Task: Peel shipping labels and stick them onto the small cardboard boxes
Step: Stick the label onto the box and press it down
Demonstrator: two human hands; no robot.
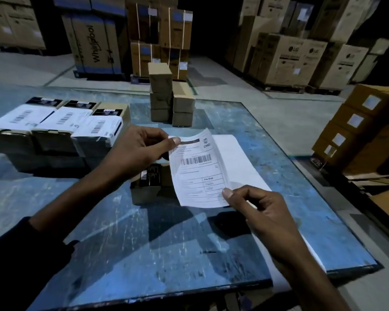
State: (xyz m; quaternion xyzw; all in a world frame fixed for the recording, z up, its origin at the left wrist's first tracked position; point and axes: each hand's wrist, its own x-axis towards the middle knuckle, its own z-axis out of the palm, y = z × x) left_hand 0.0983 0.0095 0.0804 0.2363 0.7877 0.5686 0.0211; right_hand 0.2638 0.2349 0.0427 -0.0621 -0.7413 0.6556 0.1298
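Step in hand: peeling. Left hand (139,149) pinches the label (197,169) at its top corner, right hand (263,212) pinches the backing sheet (236,158) at the bottom; both are held in the air above the small box (148,182). Next, I judge: separate fully, then lower the label flat on the box top w/ edges aligned. The table (166,254) has free room in front; stacked boxes (54,131) are near at left.

We read "CRED" and "Pre-Paid" on the shipping label (198,169), beside a barcode; its finer print is too blurred. "Whirlpool" runs vertically on a tall carton (94,43) at the back. "LG" marks three cartons (301,57) on the right.
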